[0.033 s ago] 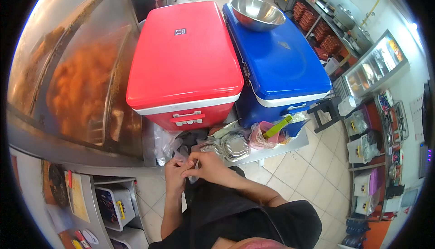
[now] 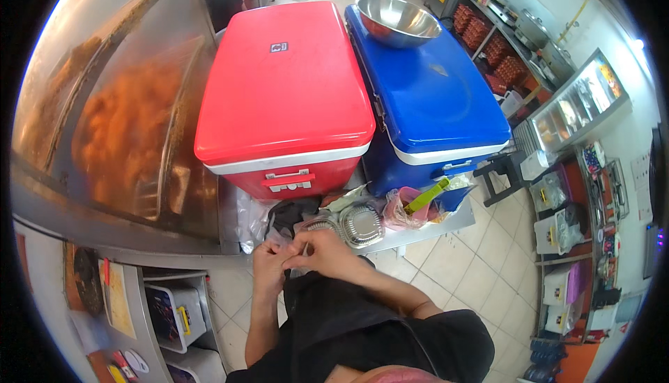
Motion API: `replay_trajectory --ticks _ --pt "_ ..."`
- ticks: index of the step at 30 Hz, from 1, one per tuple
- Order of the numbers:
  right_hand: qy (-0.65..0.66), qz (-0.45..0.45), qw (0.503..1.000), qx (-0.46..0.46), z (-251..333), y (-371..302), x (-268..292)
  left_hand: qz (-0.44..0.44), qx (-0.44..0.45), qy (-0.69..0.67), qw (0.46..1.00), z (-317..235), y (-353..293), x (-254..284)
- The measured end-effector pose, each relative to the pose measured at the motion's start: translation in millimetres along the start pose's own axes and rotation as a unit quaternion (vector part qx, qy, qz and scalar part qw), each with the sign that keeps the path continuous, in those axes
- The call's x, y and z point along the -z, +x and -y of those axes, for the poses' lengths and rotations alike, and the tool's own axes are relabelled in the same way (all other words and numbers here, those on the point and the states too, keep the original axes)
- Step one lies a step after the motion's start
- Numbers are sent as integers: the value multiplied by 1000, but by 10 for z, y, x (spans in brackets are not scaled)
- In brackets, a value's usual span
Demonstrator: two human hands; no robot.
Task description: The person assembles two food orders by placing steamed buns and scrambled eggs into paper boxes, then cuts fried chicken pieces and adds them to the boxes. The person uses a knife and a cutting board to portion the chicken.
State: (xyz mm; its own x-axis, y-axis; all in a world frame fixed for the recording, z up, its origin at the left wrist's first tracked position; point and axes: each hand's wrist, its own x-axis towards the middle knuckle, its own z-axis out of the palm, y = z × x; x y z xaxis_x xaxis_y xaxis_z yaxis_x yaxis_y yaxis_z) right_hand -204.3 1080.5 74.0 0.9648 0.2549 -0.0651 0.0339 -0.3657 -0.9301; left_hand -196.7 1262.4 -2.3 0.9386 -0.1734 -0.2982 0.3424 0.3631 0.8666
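Observation:
My left hand (image 2: 268, 264) and my right hand (image 2: 322, 252) meet in front of the table's edge, fingertips pinched together. A thin, clear plastic bag (image 2: 279, 235) is gripped between them, its loose part rising above the left fingers. Most of the bag is hidden by my fingers. Just beyond my right hand, clear plastic clamshell containers (image 2: 363, 225) rest on the metal table (image 2: 446, 224). Dark crumpled plastic (image 2: 293, 214) and more clear plastic bags (image 2: 251, 219) lie past my left hand.
A red cooler (image 2: 286, 90) and a blue cooler (image 2: 435, 97) stand ahead, with a steel bowl (image 2: 397, 24) on the blue one. A pink basket (image 2: 401, 214) holds lime-green tongs (image 2: 426, 196). A glass-fronted case (image 2: 132, 125) of orange-brown food borders the left; shelves (image 2: 568, 258) line the right.
The hands have shifted very slightly, still pinching the bag. A bit of clear plastic that showed below my right fingers is no longer visible.

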Motion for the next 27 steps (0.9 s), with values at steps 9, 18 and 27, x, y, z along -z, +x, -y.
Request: replay_trajectory --ticks 9,18,27 --pt "107 -209 967 96 1061 -635 1120 44 -251 243 936 -1574 -697 -1080" --pt "88 -125 879 452 1805 -1158 1449 327 -412 189 829 -2252 -1179 -1467" --pt "-26 -249 864 437 1727 -1316 1398 297 -390 231 841 -2334 -1337 -1552"
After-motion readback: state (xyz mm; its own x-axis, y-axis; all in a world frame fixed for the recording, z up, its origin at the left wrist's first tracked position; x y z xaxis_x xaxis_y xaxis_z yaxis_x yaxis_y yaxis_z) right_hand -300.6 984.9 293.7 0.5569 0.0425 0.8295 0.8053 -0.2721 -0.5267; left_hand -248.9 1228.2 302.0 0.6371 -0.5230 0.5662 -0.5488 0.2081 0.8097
